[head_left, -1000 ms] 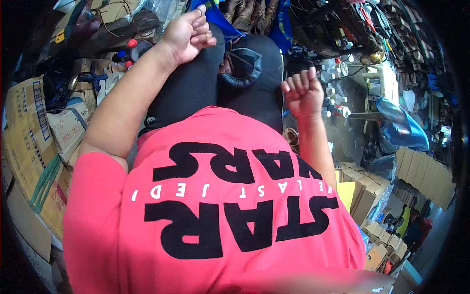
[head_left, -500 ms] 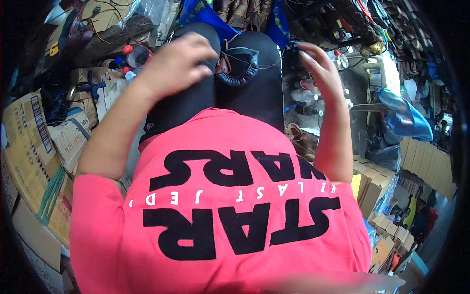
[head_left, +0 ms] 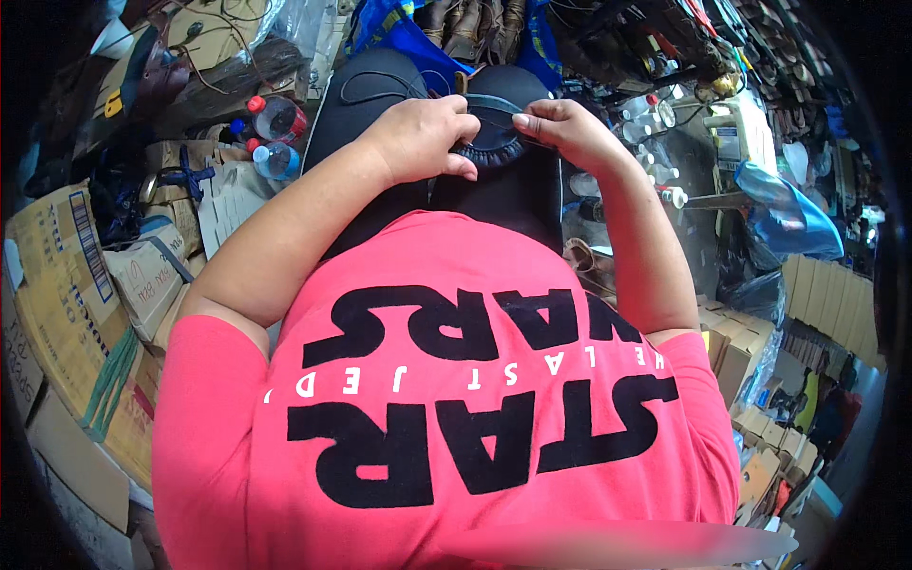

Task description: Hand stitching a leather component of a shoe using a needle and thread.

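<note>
I sit with a dark shoe upper (head_left: 494, 133) resting on my lap between my knees; it is black with a bluish padded collar. My left hand (head_left: 423, 138) lies over its left side, fingers curled around the padded edge. My right hand (head_left: 560, 128) pinches the right rim of the same piece between thumb and fingers. Both hands meet at the top of my black trousers (head_left: 380, 95). A thin dark thread or lace (head_left: 380, 76) loops across my left knee.
Cardboard boxes (head_left: 76, 285) pile up on my left, with two plastic bottles with red caps (head_left: 275, 119) beside my knee. A blue bag (head_left: 399, 28) lies ahead. On the right stand small bottles (head_left: 646, 114), a blue plastic bag (head_left: 788, 214) and more cartons (head_left: 826, 294).
Both hands were raised and apart a second ago; they have come down and together onto the shoe upper on my lap and now grip it.
</note>
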### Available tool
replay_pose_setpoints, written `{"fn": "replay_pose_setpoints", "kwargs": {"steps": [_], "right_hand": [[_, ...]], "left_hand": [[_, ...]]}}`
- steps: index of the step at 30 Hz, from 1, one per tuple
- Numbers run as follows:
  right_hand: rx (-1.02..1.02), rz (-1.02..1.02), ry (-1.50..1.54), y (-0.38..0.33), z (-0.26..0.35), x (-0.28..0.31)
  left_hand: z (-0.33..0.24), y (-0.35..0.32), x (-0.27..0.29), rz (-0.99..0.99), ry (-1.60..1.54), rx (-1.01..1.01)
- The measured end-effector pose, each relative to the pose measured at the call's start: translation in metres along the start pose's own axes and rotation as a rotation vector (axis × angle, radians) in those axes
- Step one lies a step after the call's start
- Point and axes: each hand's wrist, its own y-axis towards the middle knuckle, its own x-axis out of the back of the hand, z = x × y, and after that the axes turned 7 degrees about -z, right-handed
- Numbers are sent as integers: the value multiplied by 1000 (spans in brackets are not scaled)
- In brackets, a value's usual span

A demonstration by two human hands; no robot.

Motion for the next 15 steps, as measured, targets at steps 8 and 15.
{"fn": "replay_pose_setpoints", "kwargs": {"steps": [8,15], "right_hand": [[-97,-101,83,-1,7,-3],[6,-174,198,-18,9,0]], "left_hand": [[-10,-10,-10,-146,-63,-35],[-7,-12,-13,-159,-36,-106]]}}
